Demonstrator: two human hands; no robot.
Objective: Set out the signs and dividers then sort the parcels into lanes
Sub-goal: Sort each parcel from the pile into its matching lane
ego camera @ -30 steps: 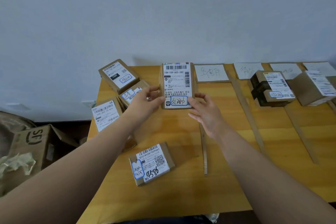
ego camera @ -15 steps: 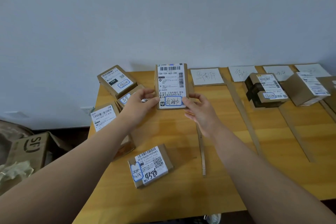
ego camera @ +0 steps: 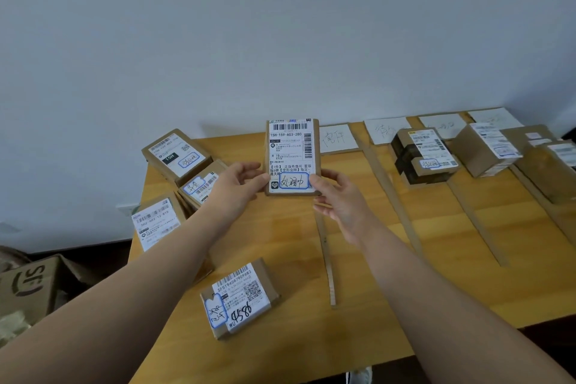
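I am still holding the EMS parcel (ego camera: 293, 156) upright over the tabletop (ego camera: 452, 243), left grip (ego camera: 240, 187) and right grip (ego camera: 339, 199) each pinching a lower corner; its lane seems undecided.

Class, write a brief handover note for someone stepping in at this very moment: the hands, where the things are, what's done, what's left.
Left hand and right hand both pinch the held parcel by its lower corners, upright, label facing you.
Done: signs along the far edge, dividers laid, sorted parcels in the right lanes.
Left: lane the held parcel, then the left pile and the front parcel.
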